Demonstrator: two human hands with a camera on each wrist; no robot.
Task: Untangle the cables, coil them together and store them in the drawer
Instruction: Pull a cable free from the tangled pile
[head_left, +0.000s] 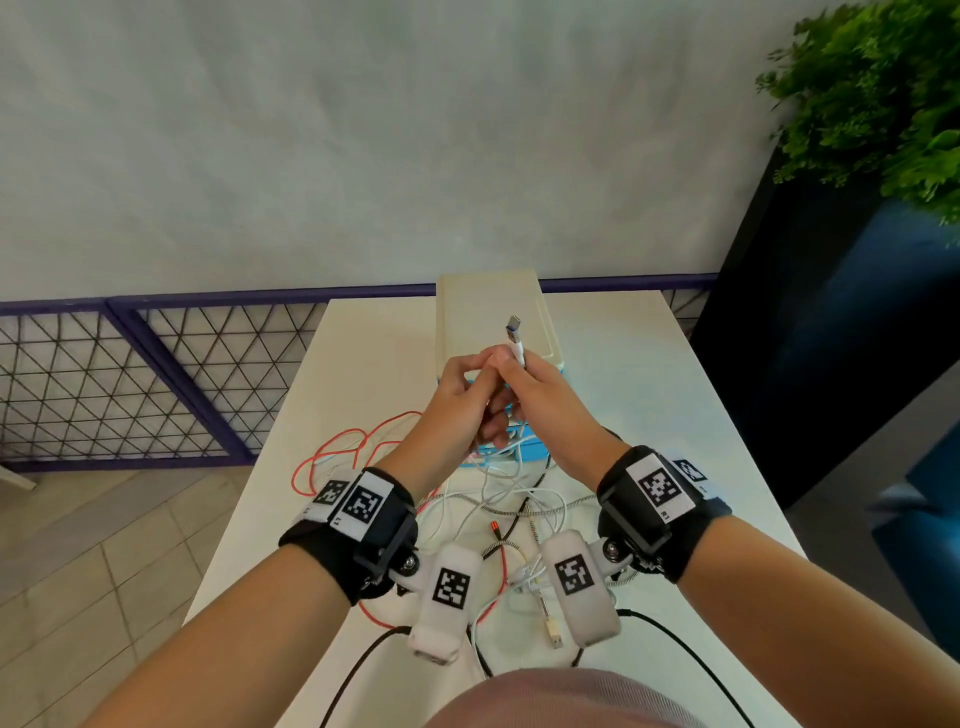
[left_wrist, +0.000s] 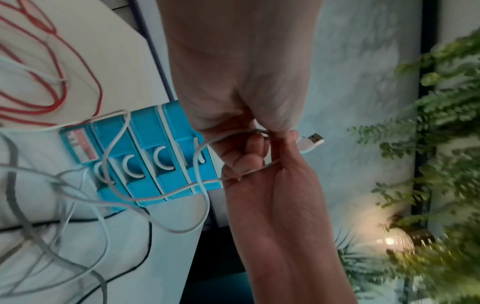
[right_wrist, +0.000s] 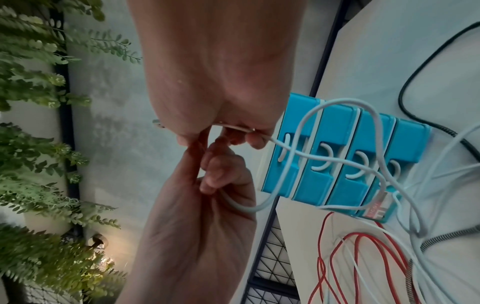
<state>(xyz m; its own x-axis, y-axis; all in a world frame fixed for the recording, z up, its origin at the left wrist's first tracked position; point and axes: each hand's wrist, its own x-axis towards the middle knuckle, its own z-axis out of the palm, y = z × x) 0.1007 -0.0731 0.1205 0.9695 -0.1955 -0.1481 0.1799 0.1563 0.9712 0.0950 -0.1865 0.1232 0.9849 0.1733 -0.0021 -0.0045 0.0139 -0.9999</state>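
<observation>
Both hands are raised together above the table. My right hand (head_left: 540, 395) grips a white cable just below its USB plug (head_left: 514, 332), which points up. My left hand (head_left: 462, 395) pinches the same white cable (left_wrist: 200, 148) a little further along, its fingers curled round the cable. From the hands the cable hangs in loops down to a tangle (head_left: 498, 499) of white, red (head_left: 322, 457), braided (head_left: 566, 506) and black cables on the table. Behind the hands stands the blue drawer unit (right_wrist: 337, 144) with a cream top (head_left: 493, 306), all its drawers closed.
The white table (head_left: 649, 389) ends at a purple mesh railing (head_left: 156, 374) on the left and far side. A dark planter with a green plant (head_left: 883, 104) stands to the right. Loose plugs (head_left: 555, 636) lie near the table's front edge.
</observation>
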